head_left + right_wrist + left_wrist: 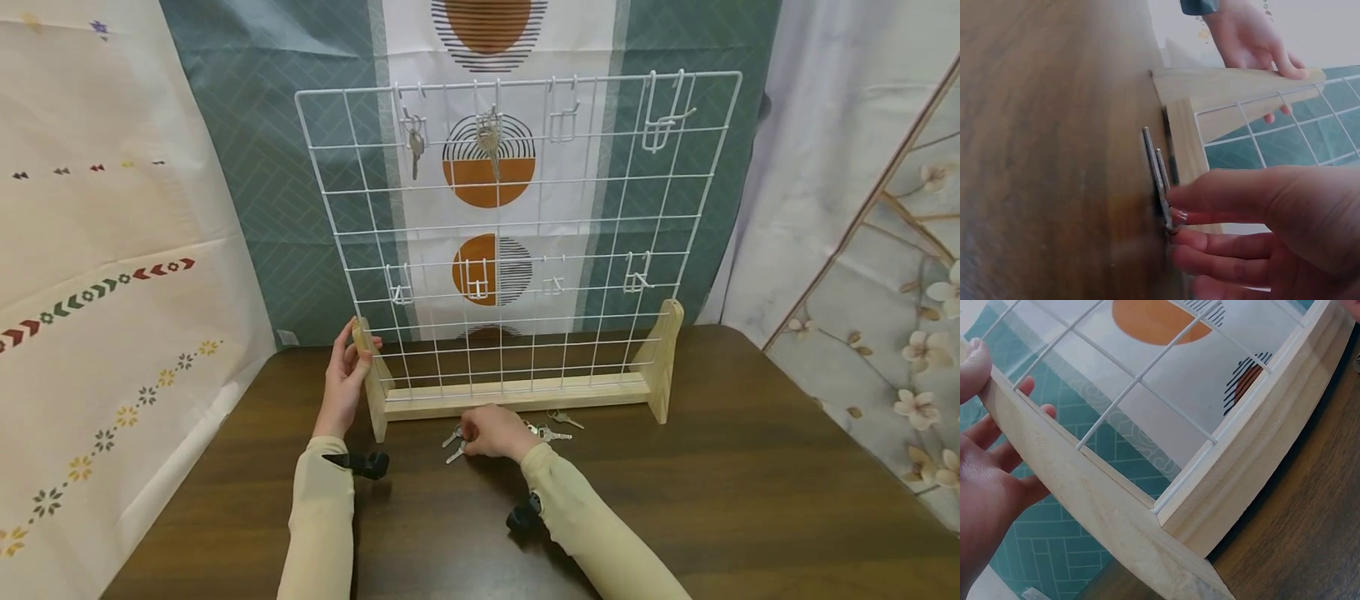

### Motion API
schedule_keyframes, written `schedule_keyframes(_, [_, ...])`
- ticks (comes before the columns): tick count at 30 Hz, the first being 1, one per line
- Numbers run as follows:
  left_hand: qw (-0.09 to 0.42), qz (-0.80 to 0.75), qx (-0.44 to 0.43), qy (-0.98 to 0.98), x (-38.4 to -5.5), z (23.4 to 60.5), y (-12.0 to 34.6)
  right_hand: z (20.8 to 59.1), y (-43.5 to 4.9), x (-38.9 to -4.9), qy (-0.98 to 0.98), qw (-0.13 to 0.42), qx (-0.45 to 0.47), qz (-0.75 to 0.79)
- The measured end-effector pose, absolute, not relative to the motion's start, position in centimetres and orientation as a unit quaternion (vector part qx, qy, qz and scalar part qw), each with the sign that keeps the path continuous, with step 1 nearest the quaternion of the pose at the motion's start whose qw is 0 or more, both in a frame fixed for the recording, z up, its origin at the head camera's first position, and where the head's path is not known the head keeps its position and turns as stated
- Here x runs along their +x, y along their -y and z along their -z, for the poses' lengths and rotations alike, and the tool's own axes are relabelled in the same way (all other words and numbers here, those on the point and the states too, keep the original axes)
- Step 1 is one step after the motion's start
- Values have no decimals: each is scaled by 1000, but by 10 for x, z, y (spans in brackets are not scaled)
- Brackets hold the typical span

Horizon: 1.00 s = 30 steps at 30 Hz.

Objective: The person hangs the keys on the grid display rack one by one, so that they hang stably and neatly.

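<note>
My left hand point(345, 383) grips the left wooden end piece point(375, 408) of a white wire grid rack point(457, 227), thumb in front and fingers behind. In the left wrist view, the fingertips point(1047, 411) show past the wood's far edge. Low at the table, my right hand point(497, 432) pinches a pair of silver keys point(1157, 169) at their head end, close before the rack's wooden base bar point(517, 396). Their blades point left, and the fingers cover their heads. More keys point(555, 434) lie on the table just right of this hand, partly behind it.
A key point(416, 150) and a bunch of keys point(489, 140) hang from upper hooks. Other white hooks point(663, 125) sit on the grid's top right and lower rows. The right end piece point(660, 362) stands on the brown table point(750, 467). Patterned cloth point(285, 183) hangs behind.
</note>
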<state>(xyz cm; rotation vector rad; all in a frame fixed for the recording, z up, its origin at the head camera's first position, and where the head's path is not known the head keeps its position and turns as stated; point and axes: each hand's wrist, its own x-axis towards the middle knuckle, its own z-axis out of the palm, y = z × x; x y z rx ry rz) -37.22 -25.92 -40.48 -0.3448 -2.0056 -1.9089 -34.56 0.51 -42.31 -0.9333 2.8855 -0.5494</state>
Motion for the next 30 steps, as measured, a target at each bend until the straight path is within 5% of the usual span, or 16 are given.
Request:
schedule_keyframes(16, [176,678,-130,702,-372,407,259,405,-24,-345,-921,53,-323,210])
schedule_keyframes(30, [181,666,-134,711,-372,408,262,353,-53,-332,-921,-48,-293,251])
